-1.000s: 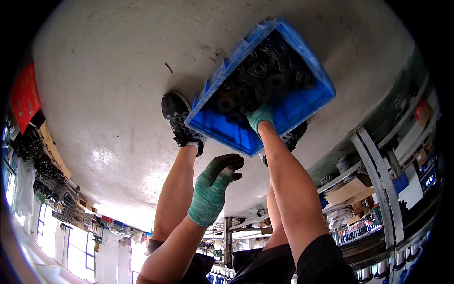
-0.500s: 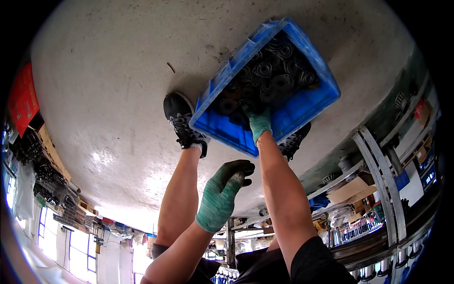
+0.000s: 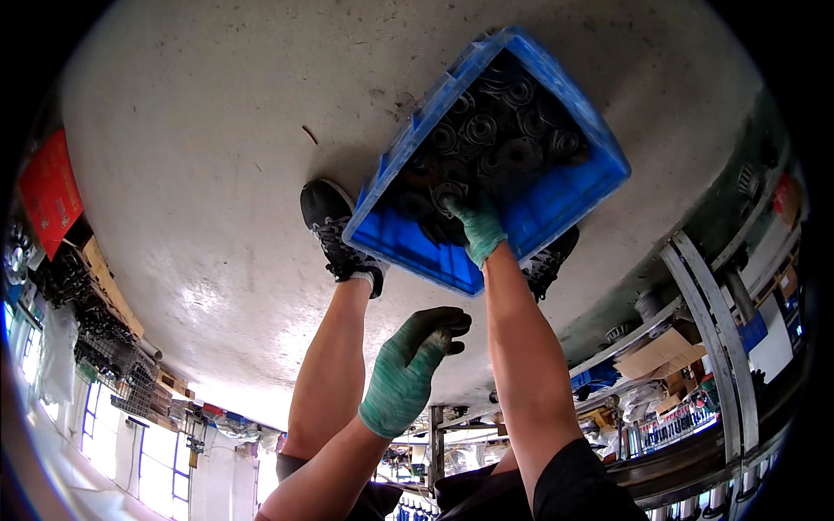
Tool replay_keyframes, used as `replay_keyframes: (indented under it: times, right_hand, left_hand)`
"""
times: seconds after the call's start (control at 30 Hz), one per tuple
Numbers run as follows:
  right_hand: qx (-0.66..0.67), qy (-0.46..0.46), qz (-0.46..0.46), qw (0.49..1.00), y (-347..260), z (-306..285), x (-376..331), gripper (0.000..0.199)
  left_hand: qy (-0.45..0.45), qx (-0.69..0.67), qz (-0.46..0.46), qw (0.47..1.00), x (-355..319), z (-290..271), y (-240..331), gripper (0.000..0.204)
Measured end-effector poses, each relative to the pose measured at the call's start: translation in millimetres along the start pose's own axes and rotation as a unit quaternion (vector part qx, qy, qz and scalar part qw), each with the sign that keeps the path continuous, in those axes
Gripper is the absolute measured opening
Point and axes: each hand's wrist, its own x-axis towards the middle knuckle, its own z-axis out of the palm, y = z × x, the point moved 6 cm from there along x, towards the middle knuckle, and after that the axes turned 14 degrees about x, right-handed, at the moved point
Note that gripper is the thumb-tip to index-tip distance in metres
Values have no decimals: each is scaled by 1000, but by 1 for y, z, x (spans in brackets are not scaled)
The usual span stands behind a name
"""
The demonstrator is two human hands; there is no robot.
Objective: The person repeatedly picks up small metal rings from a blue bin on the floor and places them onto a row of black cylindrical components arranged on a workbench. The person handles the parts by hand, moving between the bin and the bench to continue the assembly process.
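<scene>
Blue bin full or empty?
Partly filled: dark round parts heap in the blue bin, but bare blue interior shows beside the right hand.

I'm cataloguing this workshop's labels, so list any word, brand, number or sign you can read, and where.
None can be read.
Red panel: faint marks, too small to read.
Blue crate: no readable text.
Green gloves: none visible.
Shelf goods: too small to read.

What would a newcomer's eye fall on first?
Probably the blue crate, right of centre near the top, with dark round parts heaped inside. The gloved right hand reaches into it; the gloved left hand curls below, outside it. A red sheet stands out at far left.
</scene>
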Motion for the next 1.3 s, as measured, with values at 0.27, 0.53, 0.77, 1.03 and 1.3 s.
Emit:
replay_keyframes:
  times: [0.27,0.53,0.77,1.03,1.3]
  right_hand:
    - [177,94,62,978,18,13,5,53]
    - [290,172,110,935,39,23,16,38]
    - [-290,71,97,950,-16,12,8,36]
    - [73,-48,117,989,-139,52,-180,53]
    - [121,-156,6,980,-356,119,-486,64]
  left_hand:
    - [9,20,-6,1000,7,5,-12,39]
    - [11,8,0,1000,12,13,-7,37]
    - [45,-28,49,997,7,9,20,33]
    - [134,33,77,987,-43,-30,7,30]
    - [-312,-63,10,948,-157,162,110,73]
